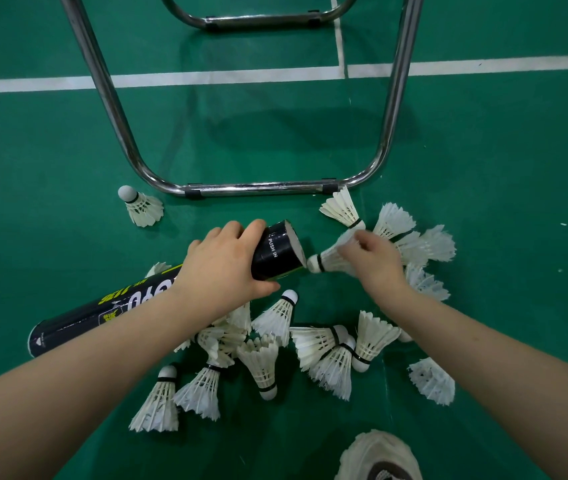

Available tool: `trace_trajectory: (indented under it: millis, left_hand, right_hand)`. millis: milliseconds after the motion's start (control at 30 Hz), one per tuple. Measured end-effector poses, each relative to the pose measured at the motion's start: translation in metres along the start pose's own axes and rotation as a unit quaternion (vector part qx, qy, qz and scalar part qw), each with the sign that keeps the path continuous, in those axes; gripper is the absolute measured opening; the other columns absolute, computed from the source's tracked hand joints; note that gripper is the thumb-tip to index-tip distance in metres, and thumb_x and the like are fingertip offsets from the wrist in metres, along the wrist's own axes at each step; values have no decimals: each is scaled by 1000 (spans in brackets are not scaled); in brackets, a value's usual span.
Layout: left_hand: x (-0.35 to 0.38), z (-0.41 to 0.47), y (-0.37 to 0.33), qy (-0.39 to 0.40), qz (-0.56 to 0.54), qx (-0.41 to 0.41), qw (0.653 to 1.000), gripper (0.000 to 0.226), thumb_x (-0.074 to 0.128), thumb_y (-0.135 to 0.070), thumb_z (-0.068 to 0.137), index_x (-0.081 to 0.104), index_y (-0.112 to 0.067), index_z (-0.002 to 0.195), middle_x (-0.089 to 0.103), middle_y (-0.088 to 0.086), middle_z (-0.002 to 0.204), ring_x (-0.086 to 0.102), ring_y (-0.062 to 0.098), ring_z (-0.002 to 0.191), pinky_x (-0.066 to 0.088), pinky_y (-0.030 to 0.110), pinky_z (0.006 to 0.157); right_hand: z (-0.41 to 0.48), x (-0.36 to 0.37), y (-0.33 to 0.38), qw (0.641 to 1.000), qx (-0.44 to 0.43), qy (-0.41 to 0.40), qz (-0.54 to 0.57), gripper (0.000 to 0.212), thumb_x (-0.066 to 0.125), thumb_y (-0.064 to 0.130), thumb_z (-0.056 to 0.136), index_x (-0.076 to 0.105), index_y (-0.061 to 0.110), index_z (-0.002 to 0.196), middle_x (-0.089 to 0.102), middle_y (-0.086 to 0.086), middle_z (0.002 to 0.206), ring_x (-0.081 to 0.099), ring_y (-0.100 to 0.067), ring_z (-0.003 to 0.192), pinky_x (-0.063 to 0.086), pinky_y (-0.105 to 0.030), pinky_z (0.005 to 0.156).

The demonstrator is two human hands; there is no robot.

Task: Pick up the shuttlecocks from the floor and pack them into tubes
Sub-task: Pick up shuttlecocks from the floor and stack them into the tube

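Note:
My left hand point(222, 268) grips a long black tube point(277, 252) near its open end, which is lifted and points right; its closed end point(38, 341) lies low at the left. My right hand point(374, 261) holds a white shuttlecock point(327, 259) by its feathers, cork first, with the cork at the tube's mouth. Several white shuttlecocks lie scattered on the green floor below my hands point(265, 362) and behind my right hand point(421, 245). One shuttlecock point(140, 206) stands apart at the upper left.
A chrome tube frame point(258, 188) rests on the floor just beyond my hands, its legs rising left and right. White court lines point(206, 77) cross the green floor farther off. A white shoe point(379, 455) shows at the bottom edge.

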State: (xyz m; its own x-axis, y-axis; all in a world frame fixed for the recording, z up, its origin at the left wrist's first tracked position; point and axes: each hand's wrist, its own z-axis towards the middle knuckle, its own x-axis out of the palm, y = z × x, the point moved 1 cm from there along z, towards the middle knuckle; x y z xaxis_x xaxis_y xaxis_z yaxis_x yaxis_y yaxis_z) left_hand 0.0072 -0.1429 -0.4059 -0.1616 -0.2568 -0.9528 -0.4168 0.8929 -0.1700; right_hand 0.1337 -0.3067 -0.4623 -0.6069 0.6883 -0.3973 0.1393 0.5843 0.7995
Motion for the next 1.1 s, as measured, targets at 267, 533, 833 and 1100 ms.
trace_trajectory:
  millis: [267,533,833,1100]
  left_hand:
    - [0,-1,2,-4,-5,2,1000,75,66,-59,68,32,-27,127,50,0,108,49,23,101,43,39,84]
    - [2,-3,5,2,-3,0,1000,76,67,-60,66,33,-27,126,50,0,107,50,24,100,45,39,83]
    - [-6,-16,-1,-13,-3,31,999,77,57,-61,65,35,-24,129,50,1,105,50,24,99,43,38,80]
    - [-9,-17,5,-27,-24,22,999,72,63,-58,67,37,-24,125,50,1,102,50,25,96,44,39,80]
  right_hand:
    - [-18,3,46,978,-148,40,140,25,54,5,87,53,13,64,57,3,68,55,-5,64,48,-19,61]
    - [-23,16,51,959,-103,260,-37,46,38,47,93,69,14,101,68,-6,108,61,-19,104,44,-32,96]
    - [-31,24,67,907,-76,399,-107,30,67,15,81,63,11,110,65,-14,111,60,-25,105,46,-39,98]
    - [-33,42,73,953,-78,291,-24,10,69,18,79,66,14,88,67,-11,96,63,-26,96,48,-44,95]
